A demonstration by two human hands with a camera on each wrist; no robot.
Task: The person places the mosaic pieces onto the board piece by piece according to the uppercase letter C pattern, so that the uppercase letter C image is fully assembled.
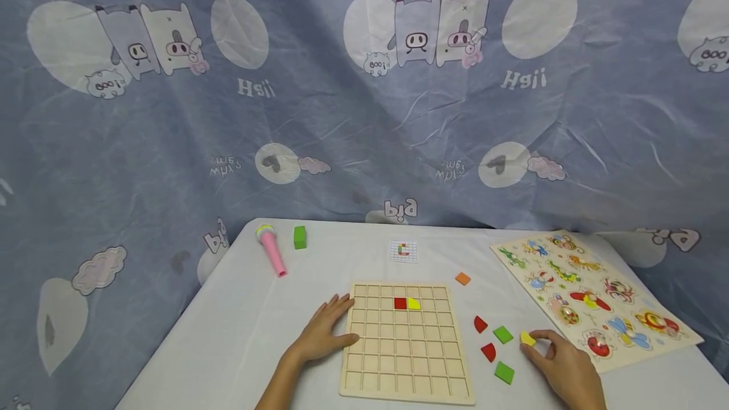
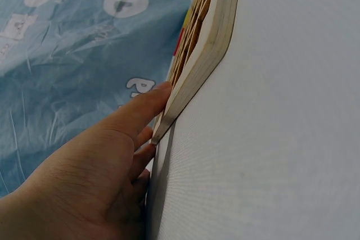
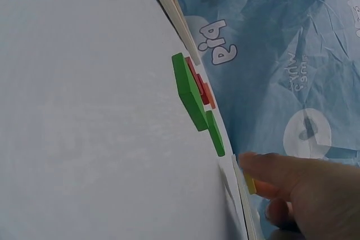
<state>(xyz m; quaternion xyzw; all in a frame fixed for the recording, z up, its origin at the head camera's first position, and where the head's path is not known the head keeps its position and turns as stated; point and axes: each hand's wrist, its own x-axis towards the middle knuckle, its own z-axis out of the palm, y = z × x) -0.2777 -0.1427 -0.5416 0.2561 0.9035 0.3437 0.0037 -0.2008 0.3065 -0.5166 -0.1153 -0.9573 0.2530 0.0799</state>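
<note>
A wooden grid board (image 1: pixel 405 383) lies on the table, with a red square tile (image 1: pixel 400 304) and a yellow quarter-round tile (image 1: pixel 414 304) side by side in its upper cells. My left hand (image 1: pixel 323 331) rests at the board's left edge, fingers extended, its thumb on the rim. Off to the right of the board, my right hand (image 1: pixel 565 369) pinches a yellow tile (image 1: pixel 527 338) between thumb and fingers; its full shape is partly covered. Beside it lie two green tiles (image 1: pixel 503 335), two red quarter-round tiles (image 1: pixel 488 352) and an orange tile (image 1: pixel 462 278).
A small pattern card (image 1: pixel 403 251) lies behind the board. A pink toy microphone (image 1: pixel 272 250) and a green block (image 1: pixel 300 237) are at the back left. On the right, an insect puzzle board (image 1: pixel 598 299) reaches the table's side. Patterned cloth (image 1: pixel 364 112) hangs behind.
</note>
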